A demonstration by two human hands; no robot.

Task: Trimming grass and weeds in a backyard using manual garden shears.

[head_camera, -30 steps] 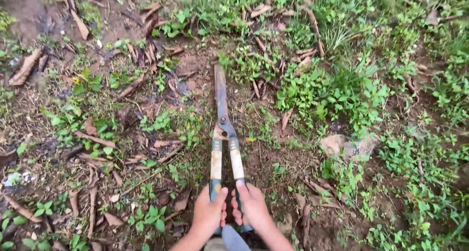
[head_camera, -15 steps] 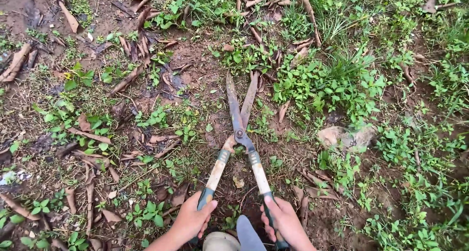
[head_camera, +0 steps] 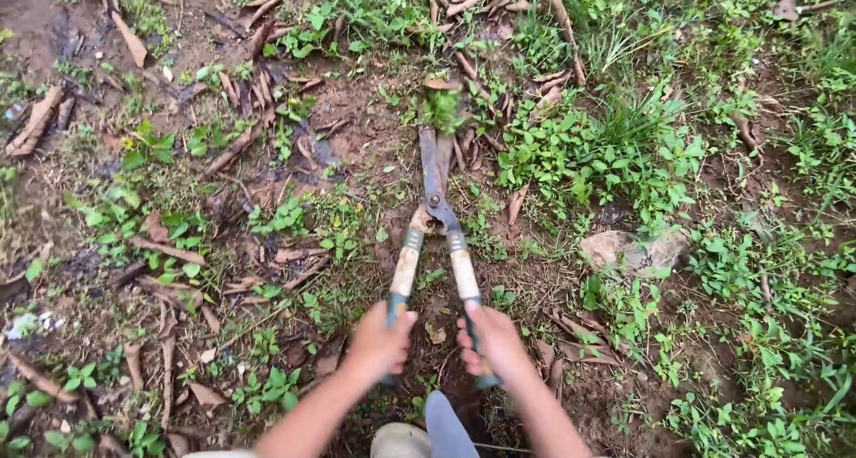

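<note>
Moved: handles drawn closer, blades nearly shut since half a second ago.
Left hand (head_camera: 382, 340): grip closed on the shears' (head_camera: 434, 210) left handle.
Right hand (head_camera: 493, 342): grip closed on the right handle.
Blades: low over soil, tips at a weed tuft (head_camera: 443, 107).
Rock (head_camera: 631, 250): right, apart.

- We see shears (head_camera: 434, 235) with rusty brown blades, cream handles and dark green grips.
- We see green weeds (head_camera: 615, 159), brown dry leaves (head_camera: 234, 146) and a pale tan stone (head_camera: 635, 249).
</note>
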